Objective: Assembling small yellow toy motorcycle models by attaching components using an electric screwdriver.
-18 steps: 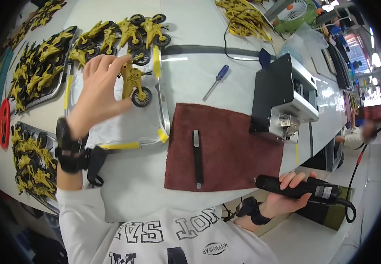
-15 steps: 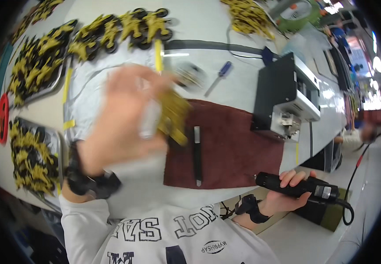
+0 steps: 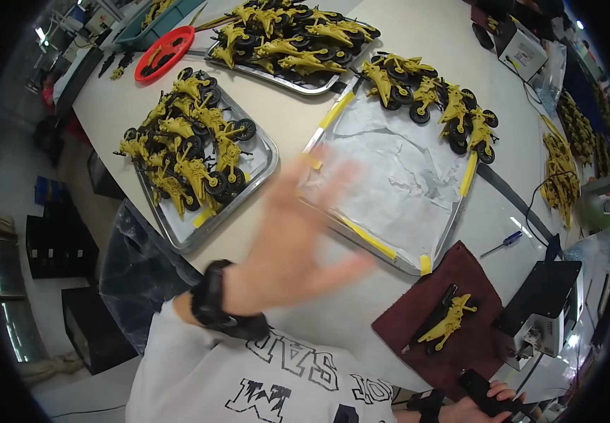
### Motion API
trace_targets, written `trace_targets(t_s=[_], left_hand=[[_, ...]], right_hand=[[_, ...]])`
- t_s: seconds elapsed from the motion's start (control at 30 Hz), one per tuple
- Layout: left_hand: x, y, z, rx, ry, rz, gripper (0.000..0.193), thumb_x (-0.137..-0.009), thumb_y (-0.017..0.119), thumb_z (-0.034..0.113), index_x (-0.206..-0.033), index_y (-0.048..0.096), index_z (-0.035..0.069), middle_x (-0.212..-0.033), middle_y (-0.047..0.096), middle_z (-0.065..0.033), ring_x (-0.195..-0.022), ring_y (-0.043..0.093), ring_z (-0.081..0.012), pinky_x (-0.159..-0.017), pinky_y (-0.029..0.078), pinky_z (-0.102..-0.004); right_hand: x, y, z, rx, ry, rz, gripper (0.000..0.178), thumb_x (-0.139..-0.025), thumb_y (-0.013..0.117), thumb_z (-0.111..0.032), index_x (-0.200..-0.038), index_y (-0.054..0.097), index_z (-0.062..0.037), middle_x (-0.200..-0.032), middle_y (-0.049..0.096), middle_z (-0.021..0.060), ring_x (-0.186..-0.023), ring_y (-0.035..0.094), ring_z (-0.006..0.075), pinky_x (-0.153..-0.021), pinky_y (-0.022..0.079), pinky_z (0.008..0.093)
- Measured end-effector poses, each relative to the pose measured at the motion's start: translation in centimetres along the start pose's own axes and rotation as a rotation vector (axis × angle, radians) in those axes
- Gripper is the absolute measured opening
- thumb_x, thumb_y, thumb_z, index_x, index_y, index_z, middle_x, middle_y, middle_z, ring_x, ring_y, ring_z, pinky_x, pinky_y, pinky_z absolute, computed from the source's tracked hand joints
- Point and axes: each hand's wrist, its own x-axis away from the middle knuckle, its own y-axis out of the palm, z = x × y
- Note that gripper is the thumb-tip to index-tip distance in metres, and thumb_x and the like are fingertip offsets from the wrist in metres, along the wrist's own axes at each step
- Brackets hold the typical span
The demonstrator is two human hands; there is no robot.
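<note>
**Model motorcycle (image 3: 453,319) on the mat (image 3: 487,335), closer to the tool hand than to the empty one**

Lower right of frame: one yellow-and-black motorcycle lies on the maroon mat, apparently on its side. Long axis slants from lower left to upper right. A dark strip (image 3: 447,295) lies along its left flank at much the same slant; whether the two touch, cannot tell.

Right hand (image 3: 471,411), at the lower right edge, has its fingers wrapped round a black handheld tool (image 3: 477,386). The motorcycle is up and slightly left of this grip. Tool's front end points up-left, reaching the mat's lower edge, apart from the motorcycle. Of the two hands, the right is nearer.

Left hand (image 3: 287,243), mid-frame, blurred. Fingers spread, thumb well out, nothing visible in the grasp. Motorcycle lies right and below it, with bare table (image 3: 350,303) between. Fingertips overlap the near-left edge of the paper-lined tray (image 3: 396,194) in view; contact, cannot tell.

Around: more motorcycles (image 3: 453,102) along that tray's top edge; a fuller tray (image 3: 229,213) left of the hand; blue-handled screwdriver (image 3: 512,238) and black-and-silver machine (image 3: 541,299) at right.
</note>
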Motion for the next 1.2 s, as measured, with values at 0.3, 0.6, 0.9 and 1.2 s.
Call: trace_targets(t_s=[0.3, 0.6, 0.9, 1.2], left_hand=[[9.7, -5.0, -12.1, -0.554, -0.728, 0.176, 0.076, -0.077, 0.068, 0.038, -0.135, 0.033, 0.003, -0.122, 0.049, -0.0161, -0.116, 0.041, -0.0299, -0.100, 0.020, -0.0478], [8.3, -3.4, -12.9, -0.567, -0.547, 0.221, 0.074, -0.071, 0.073, 0.033, -0.131, 0.040, 0.006, -0.121, 0.050, -0.0124, -0.117, 0.039, -0.0285, -0.097, 0.021, -0.0444], [8.4, -3.6, -13.4, -0.534, -0.504, 0.359, 0.060, -0.071, 0.073, 0.023, -0.124, 0.048, 0.007, -0.117, 0.052, -0.0099, -0.114, 0.043, -0.0268, -0.098, 0.025, -0.0410], [9.6, -3.5, -13.7, -0.463, -0.587, 0.438, 0.055, -0.070, 0.076, 0.024, -0.116, 0.053, 0.005, -0.108, 0.056, -0.0096, -0.105, 0.047, -0.0274, -0.093, 0.032, -0.0380]], right_hand=[[-0.2, 0.5, 0.6, -0.034, 0.055, -0.029, 0.032, -0.084, 0.056, -0.035, -0.077, 0.051, -0.0037, -0.072, 0.051, 0.0080, -0.060, 0.047, 0.0234, -0.060, 0.038, 0.0335], [0.1, 0.5, 0.5, -0.039, 0.056, -0.008, 0.032, -0.084, 0.055, -0.036, -0.079, 0.051, -0.0043, -0.071, 0.050, 0.0070, -0.060, 0.050, 0.0231, -0.060, 0.040, 0.0340], [0.1, 1.6, 0.6, 0.040, 0.032, 0.031, 0.033, -0.083, 0.055, -0.036, -0.074, 0.049, -0.0051, -0.070, 0.048, 0.0057, -0.058, 0.048, 0.0213, -0.058, 0.038, 0.0323], [-0.1, 1.1, 0.8, 0.018, 0.047, 0.022, 0.035, -0.084, 0.056, -0.037, -0.074, 0.053, -0.0032, -0.069, 0.051, 0.0074, -0.060, 0.050, 0.0233, -0.060, 0.039, 0.0328]])
